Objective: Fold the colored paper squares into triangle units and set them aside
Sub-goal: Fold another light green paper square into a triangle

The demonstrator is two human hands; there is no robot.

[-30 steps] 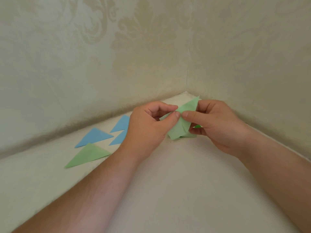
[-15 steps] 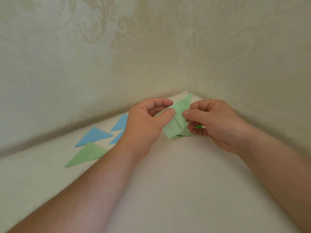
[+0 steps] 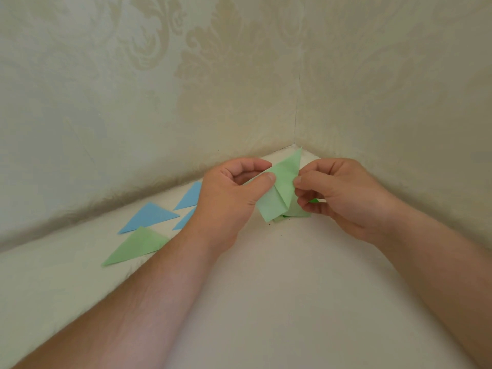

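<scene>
Left hand (image 3: 229, 198) pinching, right hand (image 3: 343, 195) pinching

No text, label, brand, number or sign can be read anywhere in the head view.
</scene>
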